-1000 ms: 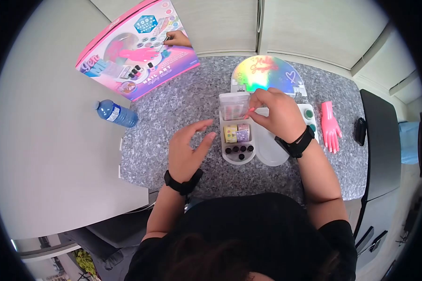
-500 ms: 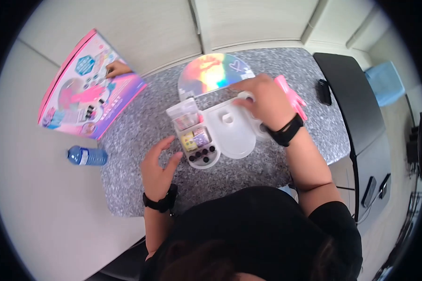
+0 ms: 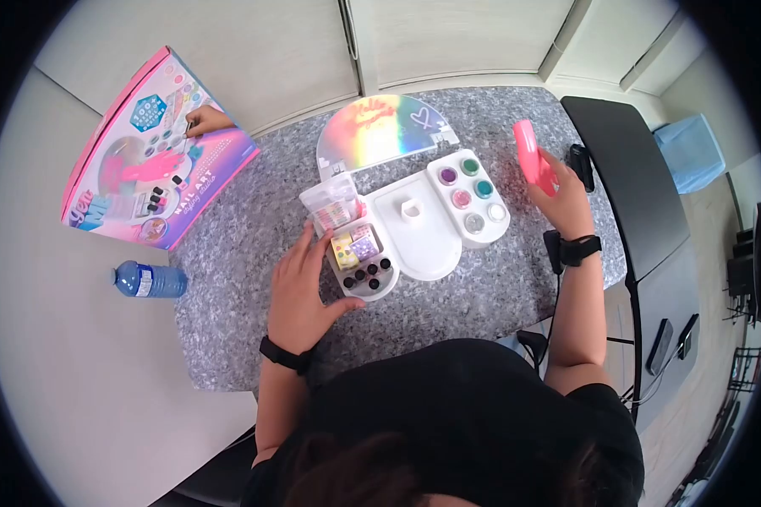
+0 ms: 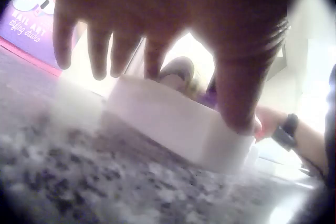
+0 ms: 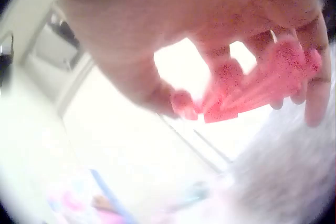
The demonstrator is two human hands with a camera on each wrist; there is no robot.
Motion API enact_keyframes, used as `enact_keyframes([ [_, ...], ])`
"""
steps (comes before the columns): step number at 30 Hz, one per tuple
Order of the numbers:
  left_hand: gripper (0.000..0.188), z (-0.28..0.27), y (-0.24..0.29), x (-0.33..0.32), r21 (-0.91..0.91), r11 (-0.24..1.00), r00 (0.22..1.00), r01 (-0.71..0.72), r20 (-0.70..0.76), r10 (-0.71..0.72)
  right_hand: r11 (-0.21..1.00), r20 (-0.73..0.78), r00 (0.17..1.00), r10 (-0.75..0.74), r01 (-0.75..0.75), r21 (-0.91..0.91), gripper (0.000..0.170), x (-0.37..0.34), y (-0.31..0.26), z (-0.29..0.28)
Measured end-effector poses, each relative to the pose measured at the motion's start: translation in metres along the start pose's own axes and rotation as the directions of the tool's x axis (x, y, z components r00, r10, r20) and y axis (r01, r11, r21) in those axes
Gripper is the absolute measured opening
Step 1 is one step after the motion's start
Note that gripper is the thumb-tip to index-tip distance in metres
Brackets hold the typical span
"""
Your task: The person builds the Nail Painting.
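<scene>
In my right hand (image 3: 565,203) is a pink model hand (image 3: 528,152), held by its finger end with its wrist end pointing away from me. The right wrist view shows the model hand (image 5: 257,87) between my thumb and fingers, lifted off the table. My left hand (image 3: 300,291) lies against the left side of the white tray (image 3: 431,269), thumb at its near edge, fingers straight. In the left wrist view the fingers and thumb rest along the tray's wall (image 4: 168,121). The tray holds tape rolls (image 3: 363,247), black-capped bottles (image 3: 373,269) and glitter pots (image 3: 461,198).
A rainbow-shiny mirror panel (image 3: 380,131) stands behind the tray. The product box (image 3: 161,160) and a blue water bottle (image 3: 150,280) are at the left. A black object (image 3: 582,166) lies on the speckled table (image 3: 228,329) at the right, beside a dark cabinet (image 3: 626,186).
My right hand has moved right from over the tray and has picked up the pink model hand. My left hand has come forward onto the tray's left side.
</scene>
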State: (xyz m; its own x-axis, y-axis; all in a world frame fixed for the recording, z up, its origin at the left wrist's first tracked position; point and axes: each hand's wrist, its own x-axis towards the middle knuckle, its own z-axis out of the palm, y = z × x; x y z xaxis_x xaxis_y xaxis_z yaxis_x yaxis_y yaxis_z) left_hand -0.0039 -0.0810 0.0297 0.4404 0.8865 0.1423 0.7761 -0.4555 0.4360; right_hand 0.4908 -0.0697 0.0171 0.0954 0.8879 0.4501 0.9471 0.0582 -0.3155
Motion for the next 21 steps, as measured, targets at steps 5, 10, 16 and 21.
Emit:
enact_keyframes([
  [5,0.124,0.013,0.021,0.004,0.035,0.999,0.999,0.017,-0.050,-0.015,0.429,0.366,0.904,0.222,-0.428,0.795,0.061,0.005,-0.103,-0.043],
  [10,0.125,0.020,0.029,0.008,-0.004,0.998,0.997,0.067,-0.039,-0.067,0.853,0.051,0.998,-0.032,0.001,0.522,0.060,-0.015,-0.155,-0.015],
  [16,0.122,0.017,0.031,0.005,-0.007,0.997,0.997,0.080,0.016,-0.079,0.991,0.071,0.994,-0.083,0.074,0.112,0.061,-0.027,-0.189,0.008],
  [21,0.125,0.022,0.028,0.008,0.003,0.998,0.998,0.066,0.009,-0.066,0.997,0.027,0.997,-0.077,0.076,0.031,0.064,-0.026,-0.195,0.022],
])
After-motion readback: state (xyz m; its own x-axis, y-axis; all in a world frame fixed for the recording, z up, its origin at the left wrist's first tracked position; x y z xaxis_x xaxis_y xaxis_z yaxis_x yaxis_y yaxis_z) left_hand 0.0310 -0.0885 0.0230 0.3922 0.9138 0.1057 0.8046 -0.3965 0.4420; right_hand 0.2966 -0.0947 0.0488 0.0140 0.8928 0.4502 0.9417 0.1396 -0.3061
